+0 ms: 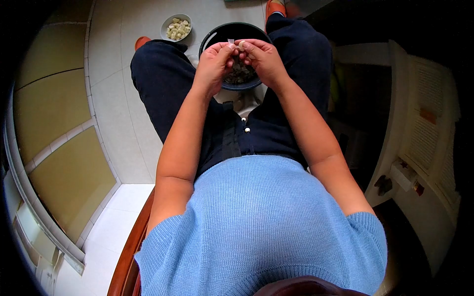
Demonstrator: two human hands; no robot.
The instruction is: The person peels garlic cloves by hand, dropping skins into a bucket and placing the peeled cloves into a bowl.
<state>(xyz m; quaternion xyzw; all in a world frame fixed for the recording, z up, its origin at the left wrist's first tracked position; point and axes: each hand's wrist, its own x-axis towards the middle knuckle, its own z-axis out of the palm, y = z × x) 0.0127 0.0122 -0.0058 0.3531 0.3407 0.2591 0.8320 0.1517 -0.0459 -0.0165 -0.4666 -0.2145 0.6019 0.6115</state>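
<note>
Both hands meet above a dark round bucket (240, 86) that stands on the floor between the knees. Between thumb and fingers, my right hand (264, 59) pinches a small pale clove (241, 45). My left hand (216, 64) is closed at the fingertips on a thin whitish piece of peel (231, 42), right beside the clove. Loose dark and greyish scraps (240, 74) lie inside the bucket, partly hidden by the hands. Beyond my left knee, a white bowl (165, 37) holds several pale peeled cloves (177, 28).
Light floor tiles (116, 103) spread out at the left, next to yellowish panels (74, 182). A reddish wooden chair edge (129, 251) shows at lower left. Orange footwear (274, 7) is at the top. Pale furniture with small items (405, 173) stands at the right.
</note>
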